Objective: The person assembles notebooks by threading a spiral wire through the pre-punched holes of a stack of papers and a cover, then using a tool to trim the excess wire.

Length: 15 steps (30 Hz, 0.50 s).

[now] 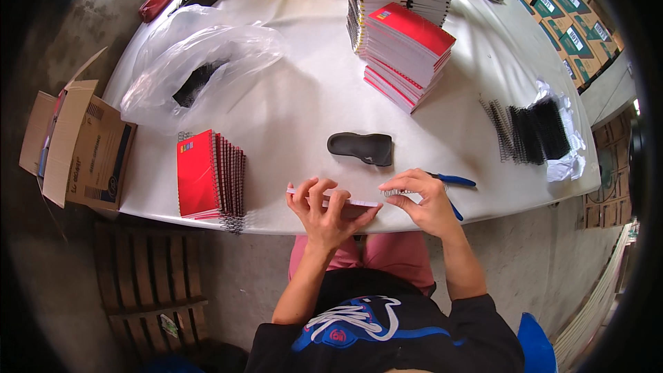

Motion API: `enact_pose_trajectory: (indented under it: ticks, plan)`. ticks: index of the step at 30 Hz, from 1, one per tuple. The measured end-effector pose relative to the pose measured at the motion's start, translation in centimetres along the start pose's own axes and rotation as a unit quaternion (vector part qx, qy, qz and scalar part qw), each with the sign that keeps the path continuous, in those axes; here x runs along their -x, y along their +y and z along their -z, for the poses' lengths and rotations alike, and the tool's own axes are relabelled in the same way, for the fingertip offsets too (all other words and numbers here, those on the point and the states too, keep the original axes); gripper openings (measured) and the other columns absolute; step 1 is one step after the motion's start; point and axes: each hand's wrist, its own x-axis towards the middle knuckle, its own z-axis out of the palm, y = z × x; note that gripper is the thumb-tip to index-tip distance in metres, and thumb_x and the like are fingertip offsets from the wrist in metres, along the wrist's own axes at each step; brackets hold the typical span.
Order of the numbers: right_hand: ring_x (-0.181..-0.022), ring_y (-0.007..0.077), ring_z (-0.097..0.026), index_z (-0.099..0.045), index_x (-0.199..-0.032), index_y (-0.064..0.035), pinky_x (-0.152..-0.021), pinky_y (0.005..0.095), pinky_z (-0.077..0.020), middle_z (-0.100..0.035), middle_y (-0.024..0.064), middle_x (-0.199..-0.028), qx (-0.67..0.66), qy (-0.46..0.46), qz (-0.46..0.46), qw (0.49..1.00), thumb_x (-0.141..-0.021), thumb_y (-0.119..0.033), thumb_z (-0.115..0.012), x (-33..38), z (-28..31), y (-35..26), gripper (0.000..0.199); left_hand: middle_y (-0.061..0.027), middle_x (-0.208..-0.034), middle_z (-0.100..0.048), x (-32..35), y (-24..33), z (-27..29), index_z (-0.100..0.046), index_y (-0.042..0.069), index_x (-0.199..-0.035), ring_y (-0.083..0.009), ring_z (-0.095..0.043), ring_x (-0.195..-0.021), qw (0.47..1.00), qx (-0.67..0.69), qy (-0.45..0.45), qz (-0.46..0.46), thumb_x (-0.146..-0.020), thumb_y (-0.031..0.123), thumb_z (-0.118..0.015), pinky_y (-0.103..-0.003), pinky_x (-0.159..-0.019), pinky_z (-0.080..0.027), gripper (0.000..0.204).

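Observation:
My left hand [322, 207] lies with fingers spread on a thin notebook block [359, 203] at the front edge of the white table [304, 97], pressing it down. My right hand [421, 197] pinches a small wire spiral binding [394, 193] at the block's right end. Blue-handled pliers [456, 181] lie just behind my right hand. A black wedge-shaped object [362, 147] rests on the table just beyond both hands.
Bound red notebooks [209, 174] stand fanned at the left front. Stacks of red-covered notebooks [407, 52] rise at the back centre. Black spiral wires [530, 131] lie on the right, a clear plastic bag [200, 72] on the left, an open cardboard box [79, 141] beside the table.

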Motion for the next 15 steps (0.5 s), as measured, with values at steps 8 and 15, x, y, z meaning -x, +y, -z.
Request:
enact_pose_trajectory:
  ticks: [8, 15]
  plan:
    - [-0.08, 0.016, -0.06, -0.071, -0.099, -0.0088, -0.07, 0.0271, -0.0468, -0.062, 0.0047, -0.087, -0.069, -0.098, -0.044, 0.992, -0.077, -0.004, -0.07, -0.5, -0.6, -0.7, 0.023, -0.0009, -0.093, -0.051, 0.1, 0.0, 0.3, -0.056, 0.019, -0.079, -0.0267, -0.042, -0.105, 0.999, -0.029, -0.03, 0.009, -0.055, 0.05, -0.078, -0.051, -0.091, -0.026, 0.045]
    - [-0.069, 0.0161, -0.058, -0.066, -0.109, -0.0075, -0.066, 0.0277, -0.047, -0.06, 0.0071, -0.076, -0.113, -0.165, -0.164, 0.966, -0.088, -0.013, -0.061, -0.6, 0.2, -1.2, 0.022, -0.0006, -0.09, -0.048, -0.2, 0.0, 0.3, -0.057, 0.02, -0.086, -0.026, -0.041, -0.099, 0.997, -0.059, -0.059, 0.0, -0.054, 0.056, -0.077, -0.05, -0.089, -0.028, 0.052]
